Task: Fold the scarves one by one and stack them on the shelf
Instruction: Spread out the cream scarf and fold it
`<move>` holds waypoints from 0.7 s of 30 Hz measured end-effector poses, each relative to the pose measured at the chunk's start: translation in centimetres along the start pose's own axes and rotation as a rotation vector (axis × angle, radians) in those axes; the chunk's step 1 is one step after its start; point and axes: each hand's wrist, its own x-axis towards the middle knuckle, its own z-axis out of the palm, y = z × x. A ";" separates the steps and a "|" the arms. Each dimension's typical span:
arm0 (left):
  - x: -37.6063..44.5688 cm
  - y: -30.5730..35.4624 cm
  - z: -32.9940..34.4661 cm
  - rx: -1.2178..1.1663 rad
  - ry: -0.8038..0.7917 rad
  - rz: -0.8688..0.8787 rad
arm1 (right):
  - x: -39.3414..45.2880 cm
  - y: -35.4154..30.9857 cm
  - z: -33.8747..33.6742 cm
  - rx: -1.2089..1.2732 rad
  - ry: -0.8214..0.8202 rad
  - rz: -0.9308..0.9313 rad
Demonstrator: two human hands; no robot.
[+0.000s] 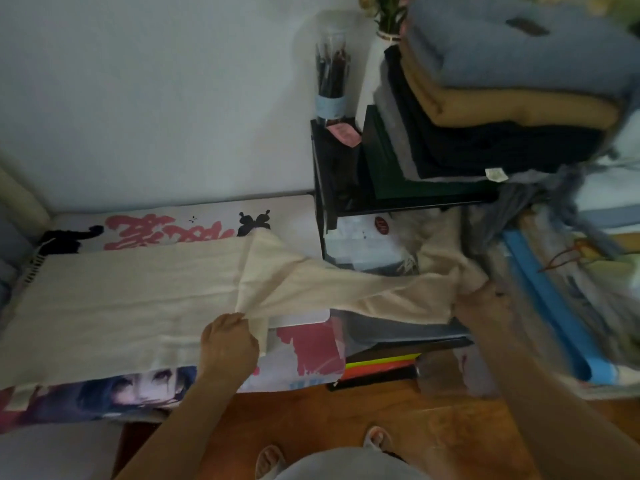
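While most of the cream scarf (114,303) lies flat on the printed tabletop (304,344) out beyond the left hand (228,344), the remainder spans to the right hand (481,306). The left hand pinches the near edge with curled fingers; the right hand grips the bunched far end, though blur hides its fingers. The likely trouble is the hanging span between the hands: it sags over the tabletop's right edge, so a slack carry-over could drag it off square or twist the fold. Above the right hand, the stack of folded scarves (502,98) sits high on the black shelf (398,202) and could topple if bumped. Clutter crowds the right hand's outer side; open room lies leftward over the flat cloth.
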 end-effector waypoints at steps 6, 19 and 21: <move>-2.2 1.4 -1.1 -0.228 0.314 0.169 | -6.5 -0.6 7.6 0.848 -0.645 0.299; -5.5 -1.5 -2.9 -0.195 0.516 0.152 | -5.5 -3.9 8.7 0.992 -0.221 0.293; -5.7 -2.0 -2.1 -0.184 0.482 0.155 | -4.3 -4.5 7.1 1.262 -0.287 0.513</move>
